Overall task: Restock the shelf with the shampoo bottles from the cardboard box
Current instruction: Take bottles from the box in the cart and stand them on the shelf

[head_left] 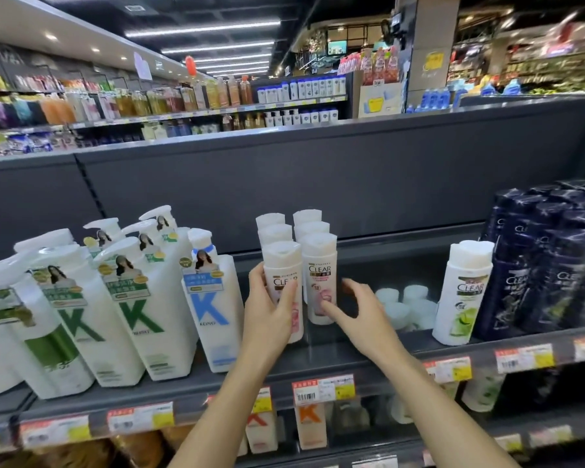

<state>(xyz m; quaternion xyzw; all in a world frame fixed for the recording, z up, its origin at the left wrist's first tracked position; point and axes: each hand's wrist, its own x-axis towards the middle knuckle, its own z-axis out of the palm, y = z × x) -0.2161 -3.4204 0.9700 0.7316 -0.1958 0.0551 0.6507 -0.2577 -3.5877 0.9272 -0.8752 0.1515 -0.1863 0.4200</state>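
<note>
White pump bottles (142, 309) crowd left hand (267, 309) — navy bottles (547, 265) rightward.

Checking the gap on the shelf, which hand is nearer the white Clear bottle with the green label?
Right. The right hand is open beside the pink-label bottles, left of the green-label bottle; the left hand is farther left, gripping a pink-label bottle.

The dark shelf (335, 359) carried white pump bottles (139, 309) at its left end, pink-labelled Clear bottles (320, 275) mid-shelf, navy bottles (547, 265) at its right end.

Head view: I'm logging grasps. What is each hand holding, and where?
Left hand grips the front pink CLEAR bottle around its body. Right hand holds nothing.
</note>
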